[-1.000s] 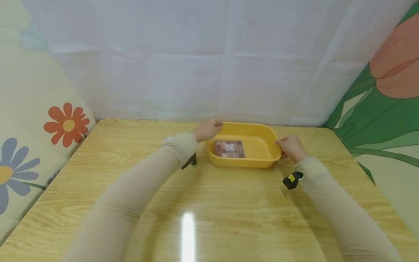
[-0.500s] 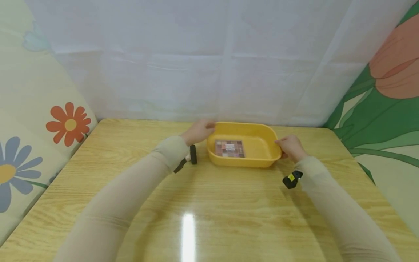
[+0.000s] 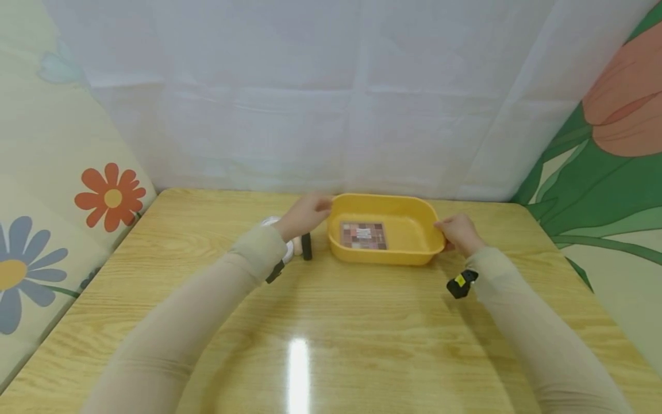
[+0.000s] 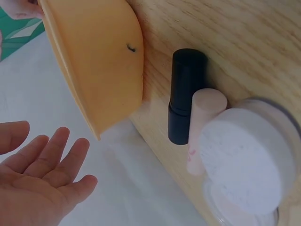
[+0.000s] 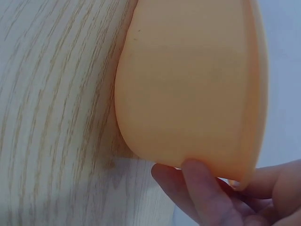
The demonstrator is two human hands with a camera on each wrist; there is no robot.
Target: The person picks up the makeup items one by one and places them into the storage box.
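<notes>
A yellow plastic basin (image 3: 414, 257) stands near the back edge of the table, with a square palette in brown and pink checks (image 3: 364, 236) lying flat inside at its left. My right hand (image 3: 460, 233) pinches the basin's right rim; in the right wrist view its fingers (image 5: 207, 193) press under the outer wall. My left hand (image 4: 42, 174) is off the basin's left end, fingers spread and holding nothing. Beside that end are a black tube (image 4: 188, 89), a pale pink tube (image 4: 207, 113) and a round white container (image 4: 244, 160), partly hidden by my left arm in the head view.
The wooden table (image 3: 362, 322) reaches back to a white cloth (image 3: 258, 115) hanging behind it. Flower-patterned panels (image 3: 46, 144) stand at both sides. A small black camera (image 3: 462, 284) sits at my right wrist.
My left hand has come off the basin's left rim and moved left, uncovering more of the tubes and the round container. The right hand and the basin have hardly moved.
</notes>
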